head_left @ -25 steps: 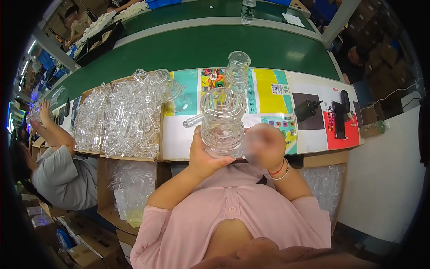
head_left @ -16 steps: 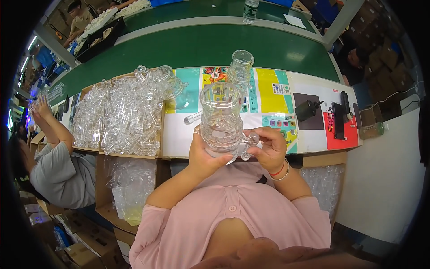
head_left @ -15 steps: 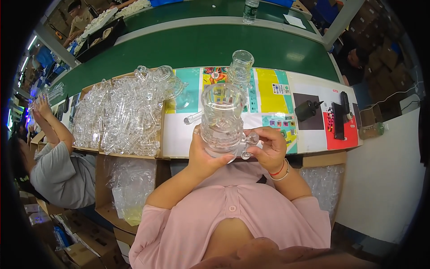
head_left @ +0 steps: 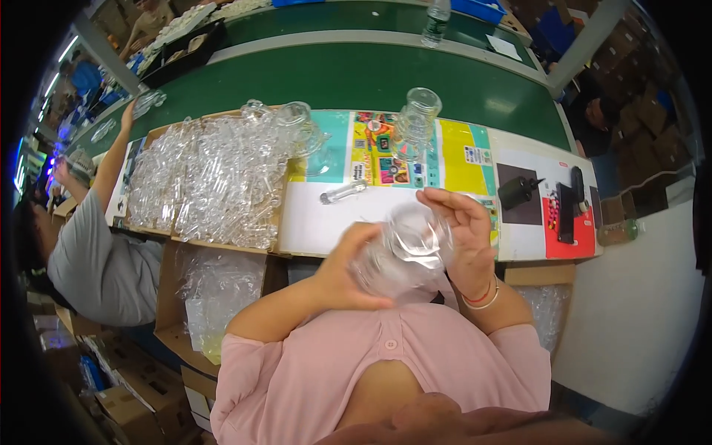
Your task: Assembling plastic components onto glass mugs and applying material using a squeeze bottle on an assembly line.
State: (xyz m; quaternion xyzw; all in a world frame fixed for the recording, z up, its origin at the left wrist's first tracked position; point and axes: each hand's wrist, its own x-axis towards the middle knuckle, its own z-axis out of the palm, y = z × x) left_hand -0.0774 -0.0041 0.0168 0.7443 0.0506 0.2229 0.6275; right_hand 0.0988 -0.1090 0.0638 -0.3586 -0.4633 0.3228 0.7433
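Clasps a shiny, round clear-glass jar [head_left: 409, 254] above the near edge of the worktop [head_left: 315, 226], left grip [head_left: 343, 268] curled around; spreads the right grip [head_left: 472, 236] beside it, cannot tell if touching.

White paper [head_left: 504, 47] on the green bench [head_left: 334, 16], clear bottle [head_left: 436, 24] (blue bin [head_left: 480, 10] beside it) nearby.

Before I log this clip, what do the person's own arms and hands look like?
The left hand and right hand are ungloved. Loose pink sleeves end near the elbows. A thin red cord and a pale bangle circle the right wrist.
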